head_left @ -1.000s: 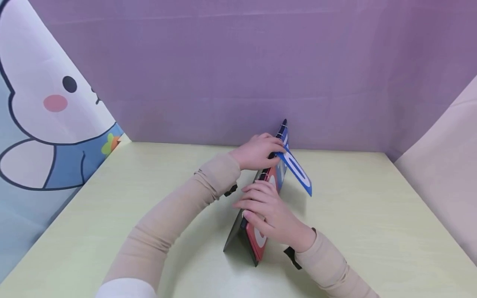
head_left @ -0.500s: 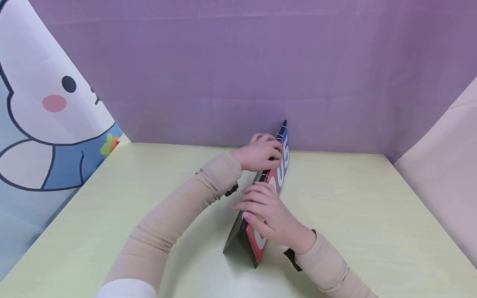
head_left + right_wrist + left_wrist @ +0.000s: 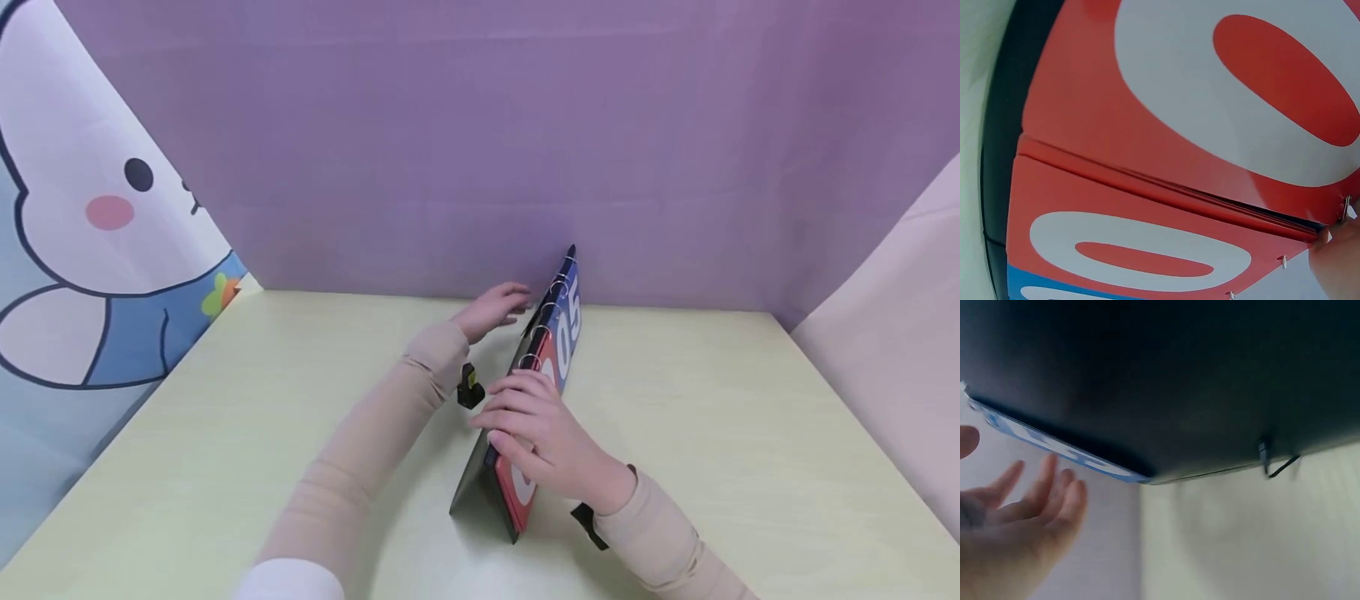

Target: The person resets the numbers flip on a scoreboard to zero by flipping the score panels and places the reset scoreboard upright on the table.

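Note:
A tabletop flip scoreboard (image 3: 567, 321) stands as a tent, its ridge running away from me. Its far blue cards read 05. A white 0 shows on the red card (image 3: 1135, 259) in the right wrist view. My right hand (image 3: 551, 433) holds the ridge near its close end, fingers bent over the top edge and thumb by a ring. My left hand (image 3: 491, 312) is off to the left of the far half, holding nothing, its fingers loosely bent. In the left wrist view it is below a blue-and-white card edge (image 3: 1054, 445) and the dark back panel (image 3: 1166, 394).
The scoreboard stands on a pale yellow-green table (image 3: 712, 433). A purple cloth (image 3: 450, 150) hangs behind the table. A cartoon-printed cloth (image 3: 67, 208) is on the left, and a pale cloth (image 3: 900, 333) on the right.
A blue card with a 0, raised in my left hand a second ago, came down so the blue side reads 05. My left hand then moved left off the ridge; my right hand stayed put.

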`<state>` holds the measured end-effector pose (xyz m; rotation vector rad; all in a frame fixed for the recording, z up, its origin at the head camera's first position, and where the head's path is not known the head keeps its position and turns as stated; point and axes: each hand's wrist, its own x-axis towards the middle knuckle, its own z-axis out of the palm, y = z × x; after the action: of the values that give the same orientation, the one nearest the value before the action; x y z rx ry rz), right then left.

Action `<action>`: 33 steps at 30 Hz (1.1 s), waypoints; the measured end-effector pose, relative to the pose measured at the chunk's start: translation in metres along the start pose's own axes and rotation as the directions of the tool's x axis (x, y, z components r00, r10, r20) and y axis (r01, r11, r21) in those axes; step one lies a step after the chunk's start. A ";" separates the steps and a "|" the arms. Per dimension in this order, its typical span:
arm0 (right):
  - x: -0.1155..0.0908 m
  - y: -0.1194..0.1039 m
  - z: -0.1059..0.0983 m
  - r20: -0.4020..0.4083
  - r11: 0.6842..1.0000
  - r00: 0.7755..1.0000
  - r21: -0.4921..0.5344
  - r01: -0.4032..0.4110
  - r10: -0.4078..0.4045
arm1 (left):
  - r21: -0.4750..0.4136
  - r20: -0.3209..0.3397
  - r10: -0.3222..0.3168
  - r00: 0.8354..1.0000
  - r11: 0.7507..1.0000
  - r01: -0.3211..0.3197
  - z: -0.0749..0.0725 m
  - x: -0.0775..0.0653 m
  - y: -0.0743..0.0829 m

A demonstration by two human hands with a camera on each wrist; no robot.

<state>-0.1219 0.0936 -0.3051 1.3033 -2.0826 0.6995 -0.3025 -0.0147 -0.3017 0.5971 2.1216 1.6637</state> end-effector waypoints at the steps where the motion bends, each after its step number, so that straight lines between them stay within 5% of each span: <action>1: 0.000 0.000 0.000 -0.003 1.000 1.000 0.003 0.004 -0.004 | -0.045 0.014 -0.039 0.999 0.998 0.039 0.001 0.003 -0.005; 8: 0.001 0.000 -0.001 -0.013 1.000 1.000 0.025 0.011 -0.010 | -0.155 0.075 -0.177 0.981 0.970 0.187 0.011 0.014 -0.025; 15: 0.001 0.000 -0.001 -0.015 1.000 1.000 0.030 0.008 -0.008 | -0.247 0.100 -0.305 0.947 0.914 0.321 0.012 0.016 -0.033; 22: 0.001 0.000 -0.001 -0.015 1.000 1.000 0.029 0.005 -0.005 | -0.341 0.041 -0.278 0.960 0.899 0.275 0.005 0.014 -0.037; 29: 0.001 0.000 -0.001 -0.017 0.999 1.000 0.034 0.007 -0.006 | -0.308 0.039 -0.371 0.928 0.879 0.364 0.008 0.015 -0.043; 33: 0.001 -0.001 -0.001 -0.017 0.999 1.000 0.037 0.005 -0.004 | -0.380 0.020 -0.372 0.928 0.856 0.351 0.008 0.015 -0.046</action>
<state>-0.1214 0.0934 -0.3032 1.3176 -2.0622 0.7475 -0.3150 -0.0095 -0.3486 0.0280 1.7350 1.8060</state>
